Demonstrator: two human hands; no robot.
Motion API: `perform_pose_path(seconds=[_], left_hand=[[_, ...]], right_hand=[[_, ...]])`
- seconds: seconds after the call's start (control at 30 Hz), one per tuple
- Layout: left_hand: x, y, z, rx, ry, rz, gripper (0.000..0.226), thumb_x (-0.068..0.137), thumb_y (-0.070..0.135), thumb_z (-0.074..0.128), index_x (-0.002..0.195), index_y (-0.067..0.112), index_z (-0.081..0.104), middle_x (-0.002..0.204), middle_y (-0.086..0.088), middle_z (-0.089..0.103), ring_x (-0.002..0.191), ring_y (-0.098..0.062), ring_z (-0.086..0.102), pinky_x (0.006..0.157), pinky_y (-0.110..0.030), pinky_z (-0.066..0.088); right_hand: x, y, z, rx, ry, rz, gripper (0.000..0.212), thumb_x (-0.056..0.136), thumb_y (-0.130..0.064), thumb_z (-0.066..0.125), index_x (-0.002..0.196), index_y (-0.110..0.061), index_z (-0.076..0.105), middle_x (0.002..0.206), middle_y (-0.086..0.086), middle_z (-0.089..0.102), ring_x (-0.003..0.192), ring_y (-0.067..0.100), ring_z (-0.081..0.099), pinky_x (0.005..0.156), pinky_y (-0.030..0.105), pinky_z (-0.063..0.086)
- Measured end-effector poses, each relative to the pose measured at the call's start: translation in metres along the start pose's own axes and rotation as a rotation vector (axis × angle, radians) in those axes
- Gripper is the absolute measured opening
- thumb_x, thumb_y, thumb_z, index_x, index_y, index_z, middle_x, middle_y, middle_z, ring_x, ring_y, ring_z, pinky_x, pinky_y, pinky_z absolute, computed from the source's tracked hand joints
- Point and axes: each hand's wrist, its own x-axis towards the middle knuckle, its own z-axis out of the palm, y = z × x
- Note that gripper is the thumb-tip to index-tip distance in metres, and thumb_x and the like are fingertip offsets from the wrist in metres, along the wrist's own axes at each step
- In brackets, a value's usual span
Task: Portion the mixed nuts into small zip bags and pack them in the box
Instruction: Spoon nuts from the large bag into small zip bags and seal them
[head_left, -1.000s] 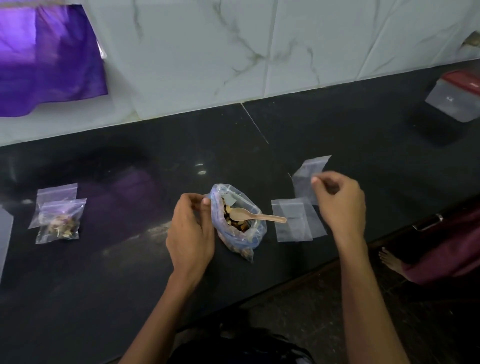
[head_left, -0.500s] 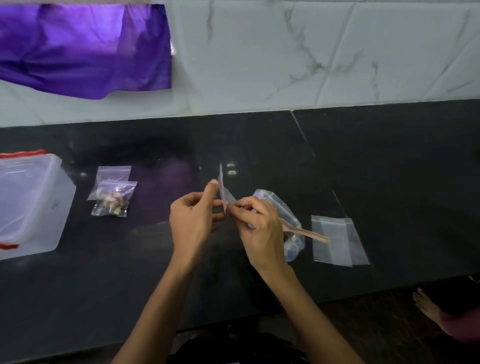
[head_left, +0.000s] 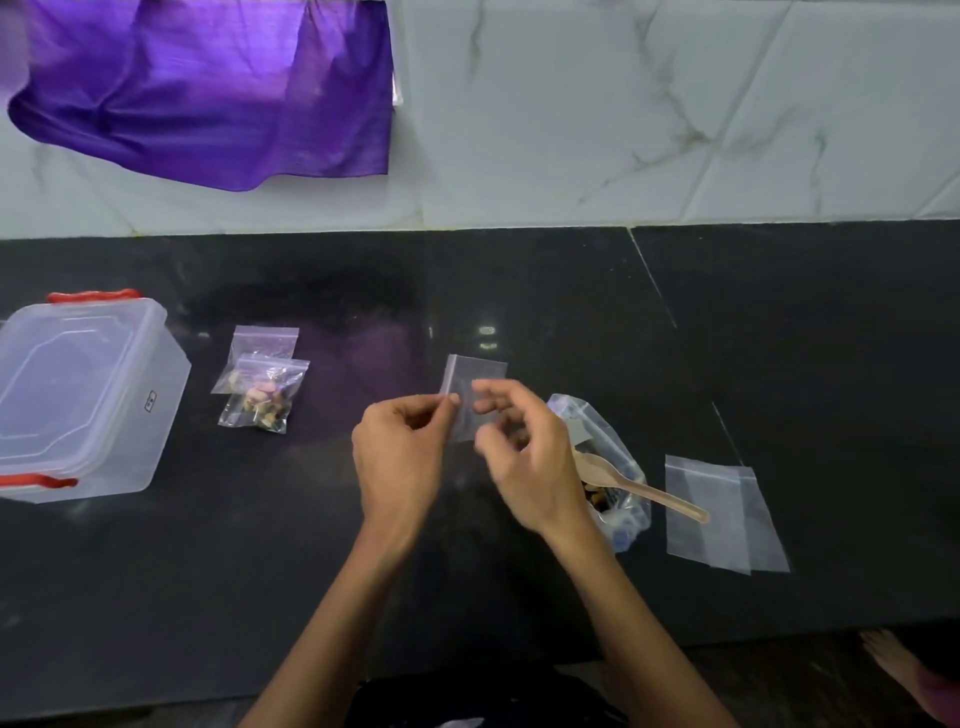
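Observation:
Above the black counter I hold an empty small zip bag (head_left: 475, 376) upright. My left hand (head_left: 400, 457) pinches its left edge between thumb and forefinger. My right hand (head_left: 524, 457) has curled fingers at the bag's right side and is blurred. Just right of that hand stands the open plastic bag of mixed nuts (head_left: 618, 467) with a wooden spoon (head_left: 660, 496) lying in it, handle pointing right. Two filled small zip bags (head_left: 262, 387) lie at the left. The clear box (head_left: 78, 395) with red clips sits lidded at the far left.
A few empty zip bags (head_left: 722, 514) lie flat to the right of the nut bag. A purple cloth (head_left: 218, 88) hangs on the marble wall behind. The counter's front edge runs below my forearms; a person's bare foot (head_left: 888, 660) shows at the lower right.
The view has shifted left, bringing the box fully into sight. The empty bag, edge-on half a second ago, is now turned flat toward me and raised slightly between both hands.

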Motion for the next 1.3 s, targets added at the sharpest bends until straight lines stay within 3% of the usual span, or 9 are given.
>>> perform_pose_path(seconds=[0.07, 0.17, 0.33, 0.47, 0.57, 0.73, 0.87, 1.03, 1.3], left_hand=[[-0.003, 0.002, 0.003, 0.016, 0.004, 0.055, 0.013, 0.085, 0.024, 0.07, 0.094, 0.018, 0.077, 0.079, 0.01, 0.073, 0.073, 0.001, 0.068, 0.067, -0.018, 0.056], [-0.008, 0.004, 0.007, 0.032, -0.016, 0.141, 0.012, 0.086, 0.019, 0.068, 0.094, 0.021, 0.077, 0.08, 0.014, 0.073, 0.076, 0.007, 0.067, 0.065, -0.007, 0.051], [-0.007, 0.007, 0.005, 0.11, -0.142, 0.252, 0.031, 0.083, 0.013, 0.072, 0.112, 0.023, 0.07, 0.09, 0.026, 0.065, 0.077, 0.019, 0.061, 0.068, -0.003, 0.049], [-0.003, 0.005, -0.001, 0.096, -0.21, 0.264, 0.039, 0.08, 0.017, 0.075, 0.119, 0.019, 0.067, 0.103, 0.015, 0.07, 0.083, 0.006, 0.068, 0.071, -0.011, 0.054], [-0.002, 0.009, -0.006, -0.006, -0.198, 0.218, 0.028, 0.081, 0.01, 0.07, 0.106, 0.023, 0.072, 0.089, 0.019, 0.071, 0.081, 0.006, 0.068, 0.066, -0.011, 0.053], [0.001, 0.008, -0.014, -0.238, -0.298, 0.053, 0.008, 0.082, 0.019, 0.072, 0.088, 0.024, 0.073, 0.079, 0.001, 0.076, 0.076, -0.013, 0.073, 0.068, -0.032, 0.059], [0.005, 0.002, -0.019, -0.214, -0.369, 0.056, 0.026, 0.067, 0.03, 0.077, 0.088, 0.015, 0.075, 0.077, -0.004, 0.076, 0.072, -0.016, 0.073, 0.066, -0.033, 0.06], [0.009, -0.006, -0.022, -0.151, -0.404, 0.044, 0.014, 0.082, 0.006, 0.07, 0.087, 0.017, 0.075, 0.073, -0.004, 0.075, 0.068, -0.013, 0.071, 0.066, -0.032, 0.057], [0.001, -0.005, -0.012, 0.172, -0.204, 0.245, 0.011, 0.087, 0.018, 0.066, 0.094, 0.016, 0.074, 0.074, 0.01, 0.071, 0.062, 0.0, 0.067, 0.059, -0.014, 0.054]], right_hand=[[0.006, -0.009, -0.002, 0.179, 0.065, 0.13, 0.012, 0.086, -0.029, 0.062, 0.095, -0.021, 0.065, 0.085, -0.01, 0.066, 0.078, -0.002, 0.061, 0.066, 0.013, 0.047], [0.011, -0.014, 0.0, 0.142, 0.105, 0.147, 0.029, 0.081, -0.044, 0.068, 0.092, -0.017, 0.069, 0.082, -0.009, 0.07, 0.078, -0.003, 0.065, 0.069, 0.013, 0.052], [0.019, -0.013, 0.001, 0.028, 0.158, 0.078, 0.016, 0.09, -0.02, 0.06, 0.084, -0.015, 0.074, 0.074, -0.005, 0.071, 0.073, 0.004, 0.067, 0.069, 0.026, 0.056], [0.025, -0.015, -0.003, -0.013, 0.15, 0.094, 0.015, 0.088, -0.019, 0.061, 0.084, -0.018, 0.075, 0.072, -0.007, 0.071, 0.071, 0.003, 0.067, 0.065, 0.023, 0.056], [0.03, -0.012, -0.006, 0.038, 0.085, 0.141, 0.011, 0.086, -0.023, 0.066, 0.088, -0.018, 0.076, 0.075, -0.008, 0.072, 0.073, 0.004, 0.068, 0.069, 0.025, 0.058], [0.03, -0.012, -0.011, 0.249, -0.011, 0.265, 0.009, 0.077, -0.025, 0.076, 0.081, -0.017, 0.077, 0.07, 0.004, 0.074, 0.067, 0.016, 0.071, 0.064, 0.031, 0.059], [0.026, -0.013, -0.011, 0.398, -0.118, 0.431, 0.015, 0.077, -0.028, 0.075, 0.077, -0.013, 0.074, 0.067, 0.004, 0.072, 0.062, 0.015, 0.069, 0.058, 0.025, 0.057], [0.023, -0.009, -0.014, 0.462, -0.2, 0.449, 0.014, 0.085, -0.018, 0.066, 0.075, -0.01, 0.072, 0.064, 0.001, 0.069, 0.059, 0.009, 0.065, 0.059, 0.022, 0.056], [0.022, -0.007, -0.007, 0.316, -0.202, 0.387, 0.009, 0.086, -0.012, 0.067, 0.08, -0.011, 0.073, 0.072, 0.007, 0.072, 0.066, 0.012, 0.068, 0.061, 0.022, 0.055]])
